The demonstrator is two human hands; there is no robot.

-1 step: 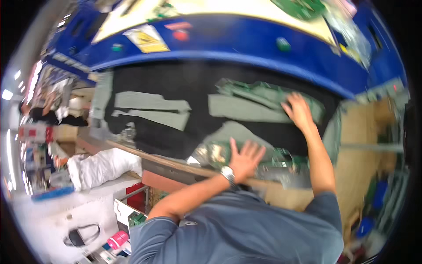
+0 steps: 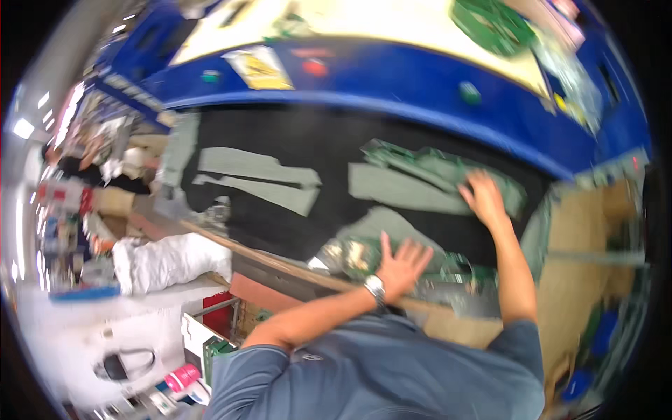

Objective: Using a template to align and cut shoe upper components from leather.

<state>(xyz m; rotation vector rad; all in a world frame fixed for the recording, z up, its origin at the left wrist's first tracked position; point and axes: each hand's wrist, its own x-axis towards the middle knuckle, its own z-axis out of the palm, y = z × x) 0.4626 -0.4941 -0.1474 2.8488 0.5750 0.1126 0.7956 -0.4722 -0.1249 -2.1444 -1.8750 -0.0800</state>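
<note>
My left hand (image 2: 404, 269), with a watch (image 2: 374, 288) on its wrist, is open with fingers spread. It is at the table's near edge, over a green template under clear plastic (image 2: 357, 259). My right hand (image 2: 485, 196) reaches farther right, fingers apart, touching or just above a long green template (image 2: 413, 159). That template overlaps a grey-green fabric piece (image 2: 395, 187). Another grey-green piece (image 2: 388, 225) lies partly beneath the near template. Left of these, narrow cut fabric pieces (image 2: 252, 164) rest on the black surface (image 2: 280, 129). Motion smears the fingertips slightly.
A blue machine beam (image 2: 378, 77) crosses the far side of the table, with a pale bed (image 2: 378, 21) beyond. A round green object (image 2: 493, 26) sits on that bed. At left are a white sack (image 2: 175, 262) and a pink cup (image 2: 183, 378). Another person (image 2: 80, 164) is farther off.
The whole view has shifted slightly, so the table appears lower and farther right. Both hands keep nearly the same places over the fabric and templates.
</note>
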